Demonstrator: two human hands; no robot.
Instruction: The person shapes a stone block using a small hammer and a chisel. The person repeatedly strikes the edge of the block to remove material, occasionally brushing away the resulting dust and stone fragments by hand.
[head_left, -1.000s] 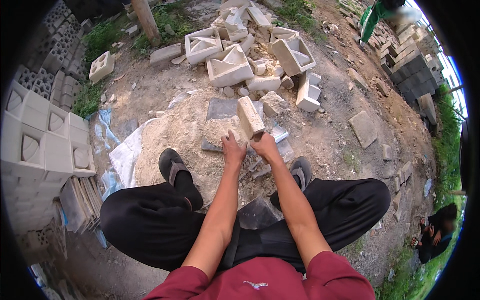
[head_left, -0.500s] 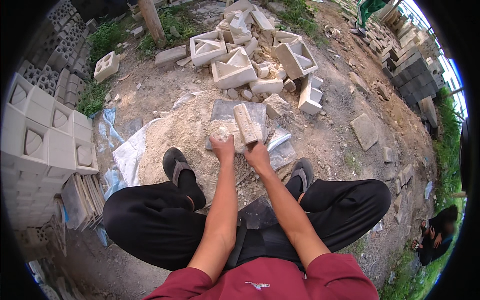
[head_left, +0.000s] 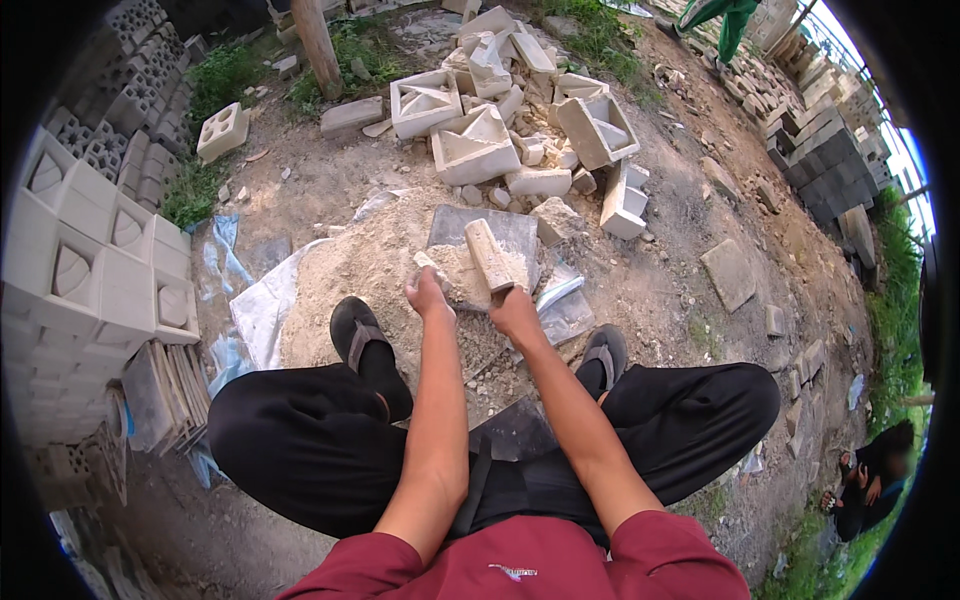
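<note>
My left hand (head_left: 430,293) is closed around a pale broken chunk (head_left: 428,263), holding it beside the left edge of a dark flat slab (head_left: 510,230). My right hand (head_left: 514,309) grips the near end of a thick, dust-covered bar (head_left: 485,250), which slants away from me over the slab. Whether it has a separate handle is hidden by the hand. Crushed pale rubble and powder (head_left: 455,275) lie on the slab between both hands. A large heap of sandy powder (head_left: 350,260) spreads to the left of it.
Broken pale blocks (head_left: 475,145) are piled beyond the slab. Moulded blocks (head_left: 90,260) stand stacked at left, near leaning flat boards (head_left: 165,395). Clear plastic (head_left: 562,285) lies right of the slab. One person (head_left: 735,25) walks at far right; another (head_left: 870,475) sits at lower right.
My left hand has drawn slightly left and back off the rubble, and a pale chunk now shows in its fingers. The right hand and bar stay nearly in place. The distant person's legs have shifted.
</note>
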